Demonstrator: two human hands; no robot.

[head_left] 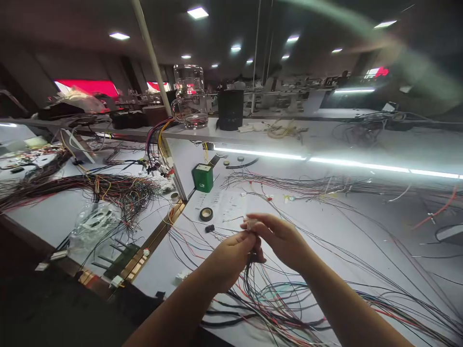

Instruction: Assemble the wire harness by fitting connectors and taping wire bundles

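Between fingers (pixel 268 221), connector (pixel 252 223) partly hidden.

A single head-worn view, facing forward and down over the workbench (pixel 333 226).
The camera looks from above and behind the left hand (pixel 230 258) and right hand (pixel 284 241), which are near, just below the middle; the forearms (pixel 343 299) rise from the bottom edge. The shelf (pixel 321 131) crosses farther off, and the wide view reaches to ceiling lights (pixel 197 13) beyond.
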